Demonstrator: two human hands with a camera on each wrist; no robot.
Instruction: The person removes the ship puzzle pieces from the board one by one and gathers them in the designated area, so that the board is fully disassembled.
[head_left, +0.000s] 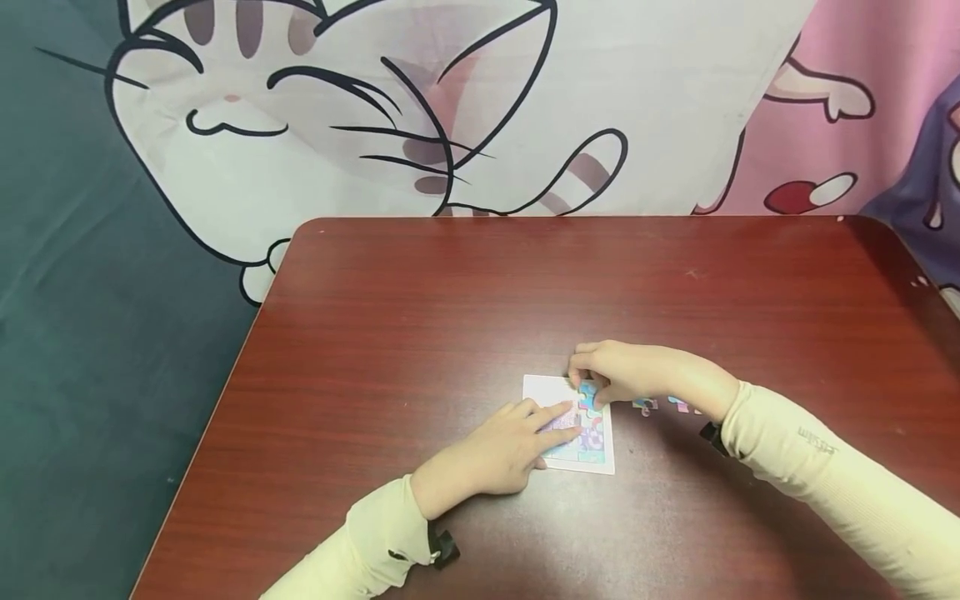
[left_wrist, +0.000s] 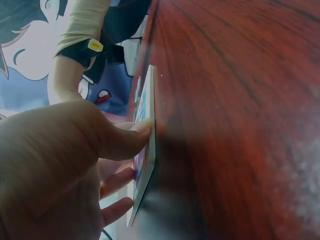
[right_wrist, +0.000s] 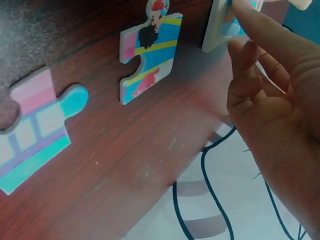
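A small jigsaw board (head_left: 547, 388) with a white border lies on the table, its lower part filled with purple and light-blue pieces. Spread fingers of my left hand (head_left: 510, 446) rest on the board's lower left; in the left wrist view the thumb (left_wrist: 142, 129) lies at the board's edge. My right hand (head_left: 626, 371) is over the upper right corner, thumb and fingers pinching a blue puzzle piece (head_left: 587, 395) at the board. In the right wrist view most of that piece is hidden behind the thumb (right_wrist: 260, 25).
Right of the board, partly under the right forearm, lie loose puzzle pieces: a blue and yellow one (right_wrist: 160, 60) and a pink, purple and teal one (right_wrist: 42, 125). The reddish-brown wooden table (head_left: 420, 317) ends at a cat-print curtain (head_left: 300, 167).
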